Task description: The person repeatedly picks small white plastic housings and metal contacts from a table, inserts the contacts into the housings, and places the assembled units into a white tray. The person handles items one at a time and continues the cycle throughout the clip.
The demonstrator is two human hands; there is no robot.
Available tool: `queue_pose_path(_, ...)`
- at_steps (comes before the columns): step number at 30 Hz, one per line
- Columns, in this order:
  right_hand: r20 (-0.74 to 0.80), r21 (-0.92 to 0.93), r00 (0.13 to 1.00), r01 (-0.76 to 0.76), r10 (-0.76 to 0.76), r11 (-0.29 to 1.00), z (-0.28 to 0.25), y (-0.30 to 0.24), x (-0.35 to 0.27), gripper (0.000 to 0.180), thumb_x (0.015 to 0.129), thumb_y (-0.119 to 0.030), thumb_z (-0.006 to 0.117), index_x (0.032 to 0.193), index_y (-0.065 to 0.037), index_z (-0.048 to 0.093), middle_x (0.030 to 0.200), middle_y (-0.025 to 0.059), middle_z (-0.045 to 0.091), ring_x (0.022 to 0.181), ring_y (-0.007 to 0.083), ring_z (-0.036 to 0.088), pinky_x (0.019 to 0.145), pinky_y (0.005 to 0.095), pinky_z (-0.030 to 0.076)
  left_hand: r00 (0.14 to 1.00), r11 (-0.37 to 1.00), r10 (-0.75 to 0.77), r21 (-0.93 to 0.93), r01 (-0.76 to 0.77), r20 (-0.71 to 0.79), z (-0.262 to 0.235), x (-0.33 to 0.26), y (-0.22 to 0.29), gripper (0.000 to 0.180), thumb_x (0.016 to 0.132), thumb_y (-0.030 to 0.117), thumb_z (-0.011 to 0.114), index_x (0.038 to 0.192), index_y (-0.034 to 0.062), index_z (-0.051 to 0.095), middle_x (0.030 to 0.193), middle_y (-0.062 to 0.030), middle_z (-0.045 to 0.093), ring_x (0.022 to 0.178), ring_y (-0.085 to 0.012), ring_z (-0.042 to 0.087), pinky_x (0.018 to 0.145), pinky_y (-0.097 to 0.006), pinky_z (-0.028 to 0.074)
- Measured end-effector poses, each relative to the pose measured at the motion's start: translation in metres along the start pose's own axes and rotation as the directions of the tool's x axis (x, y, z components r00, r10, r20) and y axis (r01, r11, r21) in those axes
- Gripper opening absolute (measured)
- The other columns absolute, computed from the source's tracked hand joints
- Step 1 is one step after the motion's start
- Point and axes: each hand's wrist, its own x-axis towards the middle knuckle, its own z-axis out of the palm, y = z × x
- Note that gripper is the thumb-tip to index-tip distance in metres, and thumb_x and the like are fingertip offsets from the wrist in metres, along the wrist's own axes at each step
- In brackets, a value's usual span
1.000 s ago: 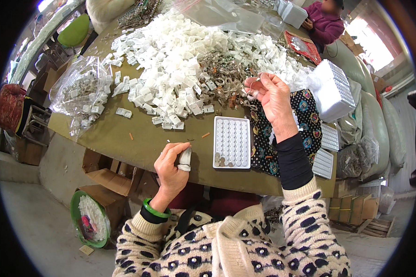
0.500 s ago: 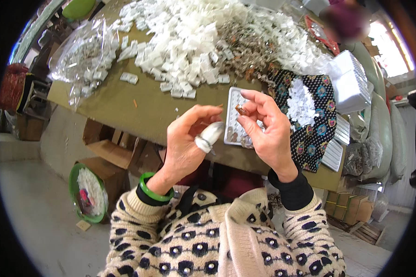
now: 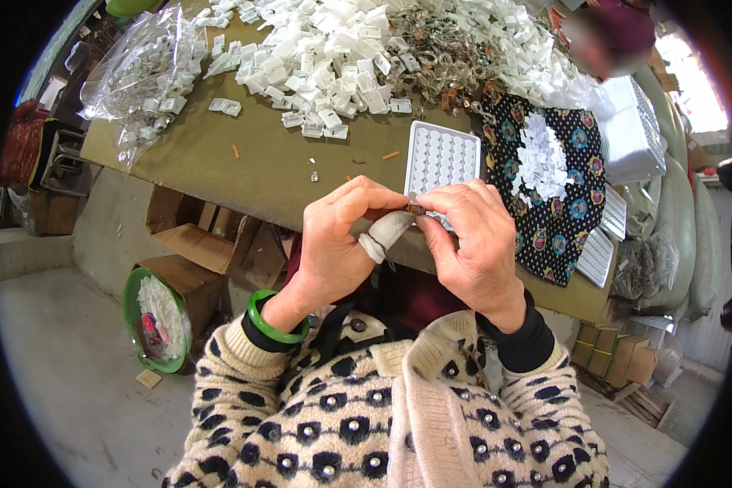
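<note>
Both hands meet at the table's near edge, pinching one small brown and metallic piece [image 3: 415,206] between their fingertips; its exact kind is too small to make out. My left hand [image 3: 342,224], with a white wrapped thumb and a green bangle at the wrist, grips it from the left. From the right, the thumb and forefinger of my right hand [image 3: 476,244] close on the same piece. Just beyond the right hand lies a white tray [image 3: 444,153] with rows of small hollows. A large heap of white plastic pieces [image 3: 325,65] covers the far part of the table.
A mound of small metallic and clear parts [image 3: 439,69] adjoins the white heap. At right, a patterned black cloth [image 3: 537,236] carries white flakes [image 3: 542,159], near stacked white trays [image 3: 630,134]. A clear bag [image 3: 142,73] stands left. Another person [image 3: 614,39] is at the far right.
My hands have come together; the brown piece, earlier in the right fingers alone, is now between both. The tray shows more fully. My view has shifted slightly.
</note>
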Motion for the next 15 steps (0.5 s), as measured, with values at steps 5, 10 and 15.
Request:
queue_pose_path(5,-0.054,0.094,0.998,-0.028,0.033,0.995,0.003,-0.001,-0.006,0.029,0.068,0.008,0.071,0.095,-0.001,0.065,0.088,0.0108,0.067,0.079,0.0283,0.063,0.075,0.0358,0.048,0.994,0.988,0.103,0.121,-0.098,-0.034,0.005,-0.008,0.002,0.018,0.076,-0.002,0.073,0.092,0.0018,0.067,0.082,-0.0087,0.066,0.067,-0.0208,0.065,0.059,-0.028,0.052)
queue_pose_path(10,-0.082,0.081,0.996,0.029,-0.022,0.996,0.004,0.001,-0.008,0.027,0.069,0.005,0.071,0.094,-0.002,0.066,0.086,0.0093,0.066,0.079,0.0261,0.061,0.073,0.0351,0.045,0.996,0.989,0.091,0.121,-0.087,-0.025,0.003,-0.011,0.003,0.020,0.075,-0.002,0.073,0.094,0.0019,0.066,0.083,-0.0088,0.067,0.066,-0.0211,0.064,0.058,-0.029,0.051)
queue_pose_path(15,0.146,0.763,0.885,-0.385,0.441,0.520,0.003,-0.004,-0.017,0.019,0.085,-0.001,0.071,0.103,0.002,0.066,0.092,0.0045,0.067,0.085,0.0096,0.060,0.077,0.0225,0.047,0.999,0.997,-0.044,-0.064,0.043,-0.013,0.001,-0.015,0.008,0.017,0.080,0.000,0.073,0.096,-0.0004,0.065,0.085,-0.0073,0.068,0.069,-0.0148,0.065,0.060,-0.026,0.052)
